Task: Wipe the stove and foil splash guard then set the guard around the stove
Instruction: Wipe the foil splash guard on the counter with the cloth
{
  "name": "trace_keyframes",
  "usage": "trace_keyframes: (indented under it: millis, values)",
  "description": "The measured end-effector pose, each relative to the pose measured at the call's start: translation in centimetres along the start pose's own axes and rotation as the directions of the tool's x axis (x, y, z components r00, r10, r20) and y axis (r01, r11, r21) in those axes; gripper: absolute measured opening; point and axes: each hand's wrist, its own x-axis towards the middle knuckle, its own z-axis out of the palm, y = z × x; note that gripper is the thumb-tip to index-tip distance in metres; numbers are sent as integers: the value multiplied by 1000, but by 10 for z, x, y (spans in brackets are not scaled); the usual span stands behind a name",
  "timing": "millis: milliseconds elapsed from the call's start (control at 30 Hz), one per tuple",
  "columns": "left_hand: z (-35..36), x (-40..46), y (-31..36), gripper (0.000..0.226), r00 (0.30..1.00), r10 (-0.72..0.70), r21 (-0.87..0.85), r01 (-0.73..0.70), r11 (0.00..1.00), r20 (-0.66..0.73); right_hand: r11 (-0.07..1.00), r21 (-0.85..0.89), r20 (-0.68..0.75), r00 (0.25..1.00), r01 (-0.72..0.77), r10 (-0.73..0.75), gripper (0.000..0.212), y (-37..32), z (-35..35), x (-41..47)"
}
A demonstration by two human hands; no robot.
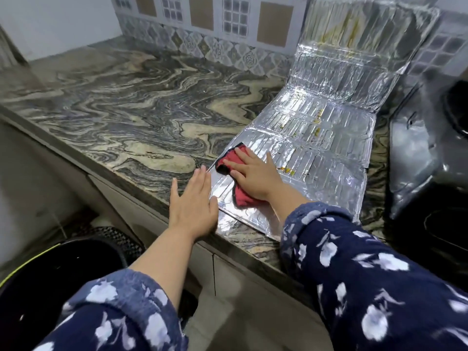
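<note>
Right hand (253, 173): flat, fingers spread, pressing red cloth (241, 197) on foil guard (316, 148). Left hand (193, 201): flat, pinning the near edge. I'd wipe away toward yellow stains (316, 122) ahead, lightly.

stove (430, 158) — cut off at your right edge, blurred | red cloth (240, 196) — mostly hidden under your right hand (255, 176)

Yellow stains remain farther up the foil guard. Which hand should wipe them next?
Right. The right hand already presses the red cloth flat on the foil guard, nearer the stains. The left hand rests at the guard's near edge, likely steadying it.
</note>
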Motion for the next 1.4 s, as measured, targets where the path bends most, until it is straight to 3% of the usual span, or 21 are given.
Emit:
trace_keyframes:
  millis: [167,333,467,600,733,1067,1200,1300,1400]
  values:
    - [-4,-1,3,60,999,-42,31,42,999,10,999,-11,-28,998,-48,47,48,3,-1,-2]
    - [-6,0,3,63,998,-53,36,52,998,33,923,370,5,993,104,-114,67,7,-14,-34]
    - [-7,0,4,62,998,-55,22,54,998,33,958,11,72,955,287,-287,74,14,-6,-40]
    - [-6,1,4,65,999,-49,56,47,997,24,984,-14,-32,984,176,-176,57,-3,4,-23]
    - [-5,1,1,70,999,-44,73,42,996,29,999,38,-36,999,-34,36,53,-10,2,3]
    - [-5,2,1,63,998,-27,59,24,998,49,936,12,-87,932,-353,352,51,18,-9,-33]
    - [-6,2,2,63,997,-28,53,24,998,72,925,-22,-110,920,-380,375,53,8,-18,-65]
    - [-17,6,5,65,997,-39,-18,40,999,72,939,24,-86,935,-343,344,60,-3,-13,-79]
    - [-29,27,10,68,999,32,-82,-30,996,20,960,57,-68,958,-274,277,66,-2,-6,-79]
